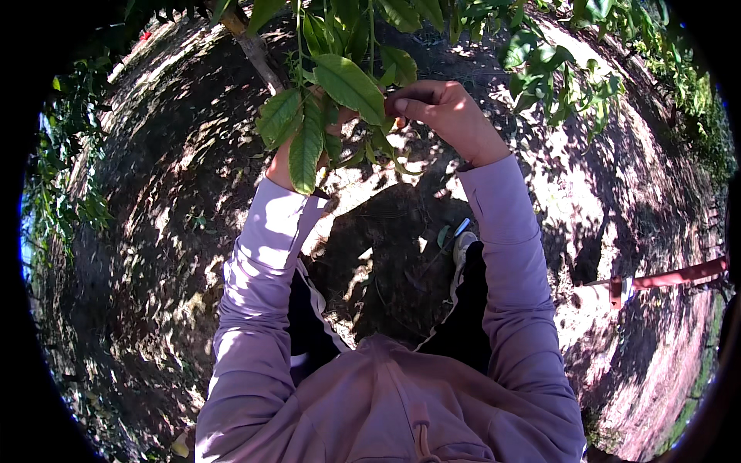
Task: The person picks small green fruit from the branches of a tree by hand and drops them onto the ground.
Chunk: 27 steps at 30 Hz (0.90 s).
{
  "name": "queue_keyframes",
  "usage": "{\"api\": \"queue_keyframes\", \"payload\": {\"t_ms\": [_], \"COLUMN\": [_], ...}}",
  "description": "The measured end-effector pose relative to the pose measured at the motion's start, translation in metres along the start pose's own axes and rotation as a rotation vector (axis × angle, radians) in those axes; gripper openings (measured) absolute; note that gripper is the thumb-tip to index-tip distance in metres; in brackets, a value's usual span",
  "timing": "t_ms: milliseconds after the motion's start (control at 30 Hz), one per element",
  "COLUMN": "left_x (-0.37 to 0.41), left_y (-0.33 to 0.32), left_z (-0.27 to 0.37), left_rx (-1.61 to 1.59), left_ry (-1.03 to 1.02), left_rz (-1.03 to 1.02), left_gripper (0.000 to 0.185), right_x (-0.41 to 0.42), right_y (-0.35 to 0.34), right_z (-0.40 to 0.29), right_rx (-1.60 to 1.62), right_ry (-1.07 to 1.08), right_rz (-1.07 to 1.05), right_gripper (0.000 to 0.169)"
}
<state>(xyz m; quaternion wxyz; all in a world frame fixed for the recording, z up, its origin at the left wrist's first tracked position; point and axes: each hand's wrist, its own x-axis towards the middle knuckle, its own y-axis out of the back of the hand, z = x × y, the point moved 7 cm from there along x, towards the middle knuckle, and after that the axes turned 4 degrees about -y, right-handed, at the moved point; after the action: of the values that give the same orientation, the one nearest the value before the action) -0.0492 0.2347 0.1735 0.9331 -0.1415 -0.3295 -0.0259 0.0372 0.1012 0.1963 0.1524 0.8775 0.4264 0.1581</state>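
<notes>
My right hand (448, 116) is at the right edge of a leafy cluster on a tree branch, thumb and index finger drawn together. What lies between those fingertips is too shaded to make out. My left hand (282, 165) reaches up behind the green leaves (349, 87). Only its wrist and small patches of skin show, so its grip is hidden. Long toothed leaves (307, 147) hang in front of it. A bare woody branch (255, 55) slants down from the top toward the cluster.
More foliage hangs at the upper right (541, 69) and far left (84, 150). A red metal bar with a bracket (616, 292) juts in from the right. Near my shoe (461, 249) lies a small pale elongated object (462, 227). Dappled soil (191, 231) covers the ground.
</notes>
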Motion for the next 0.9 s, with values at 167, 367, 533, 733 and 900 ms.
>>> {"api": "queue_keyframes", "payload": {"t_ms": [167,367,533,733,900], "left_x": [-0.006,-0.002,-0.001,-0.016,-0.026], "left_y": [0.030,-0.009,-0.007,0.039,0.066], "left_z": [-0.022,-0.006,-0.014,-0.053,-0.070], "left_rx": [-0.076,0.279,-0.085,-0.126,-0.269], "left_ry": [0.068,0.034,0.006,0.134,0.150], "left_rz": [0.139,0.199,0.116,0.215,0.188], "left_gripper": [0.045,0.029,0.027,0.026,0.031], "right_x": [0.002,-0.004,0.001,0.011,0.014], "right_y": [-0.004,-0.005,-0.008,-0.013,-0.012], "right_z": [-0.020,-0.029,-0.027,-0.019,-0.017], "right_rx": [0.330,0.407,0.453,0.377,0.315], "right_ry": [0.200,0.162,0.160,0.143,0.167], "right_rz": [0.196,0.310,0.282,0.148,0.130], "right_gripper": [0.014,0.014,0.017,0.016,0.016]}}
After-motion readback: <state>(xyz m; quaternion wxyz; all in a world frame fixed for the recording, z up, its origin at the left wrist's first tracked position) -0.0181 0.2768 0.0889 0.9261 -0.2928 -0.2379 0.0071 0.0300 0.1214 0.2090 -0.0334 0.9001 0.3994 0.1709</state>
